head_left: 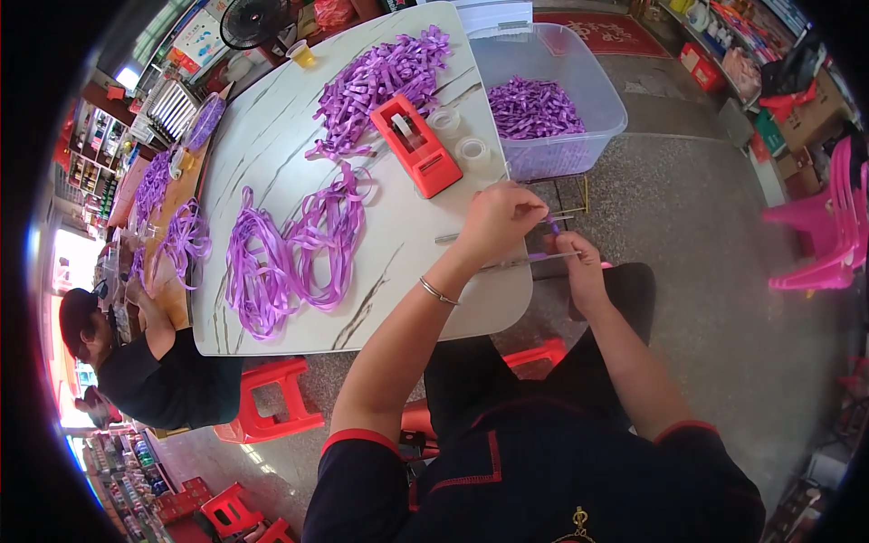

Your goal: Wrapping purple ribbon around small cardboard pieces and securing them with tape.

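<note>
Both hands are close together beyond the table's right edge. My left hand (500, 217), with a bangle on the wrist, pinches a short piece of purple ribbon (553, 224). Just right of it, my right hand (584, 267) has its fingers closed at the lower end of that ribbon. A thin, pale, straight strip (529, 260) runs from the table edge to the right fingers; its kind is unclear. Near my left wrist a small grey metal piece (447, 238) lies on the table. A red tape dispenser (416, 149) stands beyond my left hand, beside clear tape rolls (472, 150).
Looped purple ribbons (258, 271) and a heap of ribbon pieces (385, 86) lie on the marbled table (398, 303). A clear plastic bin (566, 154) of purple pieces stands at its right. A cup (301, 56) sits far left. Another person (158, 362) works at left, near red stools (272, 403).
</note>
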Motion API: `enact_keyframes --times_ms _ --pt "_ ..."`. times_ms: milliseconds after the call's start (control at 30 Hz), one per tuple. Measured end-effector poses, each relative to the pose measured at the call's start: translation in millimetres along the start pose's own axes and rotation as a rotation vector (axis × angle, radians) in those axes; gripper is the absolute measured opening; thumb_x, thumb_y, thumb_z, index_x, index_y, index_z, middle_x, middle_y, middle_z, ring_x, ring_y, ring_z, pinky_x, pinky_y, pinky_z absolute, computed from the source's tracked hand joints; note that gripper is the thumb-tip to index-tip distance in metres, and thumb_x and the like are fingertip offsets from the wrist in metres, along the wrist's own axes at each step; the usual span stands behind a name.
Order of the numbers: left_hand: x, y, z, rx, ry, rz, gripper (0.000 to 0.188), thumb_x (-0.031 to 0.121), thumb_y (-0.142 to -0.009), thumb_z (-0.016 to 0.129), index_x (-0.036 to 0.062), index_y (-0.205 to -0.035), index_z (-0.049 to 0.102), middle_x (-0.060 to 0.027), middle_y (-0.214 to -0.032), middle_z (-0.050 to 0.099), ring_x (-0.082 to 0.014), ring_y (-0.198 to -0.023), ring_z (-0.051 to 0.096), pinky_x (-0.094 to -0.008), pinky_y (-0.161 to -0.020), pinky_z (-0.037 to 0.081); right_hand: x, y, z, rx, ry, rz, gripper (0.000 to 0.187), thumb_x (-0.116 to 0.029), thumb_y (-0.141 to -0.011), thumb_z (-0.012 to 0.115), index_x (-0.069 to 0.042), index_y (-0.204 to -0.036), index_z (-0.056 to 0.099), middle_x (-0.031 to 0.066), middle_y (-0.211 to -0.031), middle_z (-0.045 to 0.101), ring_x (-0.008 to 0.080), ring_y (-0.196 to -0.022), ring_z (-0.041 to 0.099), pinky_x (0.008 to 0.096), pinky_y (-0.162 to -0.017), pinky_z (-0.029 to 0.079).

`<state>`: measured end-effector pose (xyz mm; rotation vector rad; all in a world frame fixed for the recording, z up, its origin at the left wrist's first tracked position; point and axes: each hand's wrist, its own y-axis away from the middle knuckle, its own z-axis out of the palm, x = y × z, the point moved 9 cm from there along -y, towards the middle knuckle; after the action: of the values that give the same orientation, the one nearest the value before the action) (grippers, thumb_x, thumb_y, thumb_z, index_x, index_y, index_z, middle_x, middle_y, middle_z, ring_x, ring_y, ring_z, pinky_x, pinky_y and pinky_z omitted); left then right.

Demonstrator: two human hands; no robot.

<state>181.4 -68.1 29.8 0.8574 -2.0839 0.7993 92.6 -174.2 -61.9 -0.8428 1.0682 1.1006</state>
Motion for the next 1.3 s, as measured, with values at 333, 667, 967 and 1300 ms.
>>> enact_keyframes --times_ms 333,667,967,1300 --pt "9.6 -4.2 6.7 -0.055 -0.241 0.059 0.016 0.022 -0.071 0.068 0.0071 -0.076 0.068 -0.0083 -0.069 0.058 -0.0214 -0.059 0.056 -0.0318 -0.056 0.044 9.6 12.4 2.8 0.03 0.007 0.09 0.02 -0.017 -0.089 0.052 0.0 -0.089 0.062 0.0005 -0.079 0.06 0.0063 -0.071 0.049 0.0218 -0.066 0.039" --pt "-1.9 -5.3 12.1 -0.169 -0.319 -0.097 0.026 0.032 -0.07 0.068 0.0065 -0.076 0.068 -0.0101 -0.073 0.061 -0.0246 -0.066 0.058 -0.0338 -0.061 0.045 -43.0 128.3 3.5 -0.184 0.573 0.134 0.017 -0.014 -0.084 0.054 -0.002 -0.084 0.065 0.0059 -0.079 0.066 0.0129 -0.074 0.059 0.0254 -0.072 0.043" --pt "-7.5 -8.9 18.2 -0.224 -0.359 -0.157 0.025 0.035 -0.072 0.064 0.0102 -0.078 0.068 -0.0088 -0.069 0.062 -0.0257 -0.066 0.058 -0.0369 -0.062 0.041 -85.4 210.5 5.8 -0.396 0.696 -0.015 0.009 -0.012 -0.077 0.061 -0.008 -0.081 0.068 0.0039 -0.082 0.066 0.0176 -0.083 0.059 0.0306 -0.08 0.04" --pt "-13.5 -7.8 20.6 -0.226 -0.363 -0.187 0.026 0.039 -0.073 0.061 0.0144 -0.077 0.068 -0.0076 -0.069 0.062 -0.0271 -0.069 0.059 -0.04 -0.063 0.04 -91.0 226.4 1.7 -0.344 0.678 -0.169 0.01 -0.007 -0.072 0.065 -0.009 -0.081 0.068 0.0044 -0.09 0.061 0.0197 -0.091 0.056 0.0298 -0.081 0.041"
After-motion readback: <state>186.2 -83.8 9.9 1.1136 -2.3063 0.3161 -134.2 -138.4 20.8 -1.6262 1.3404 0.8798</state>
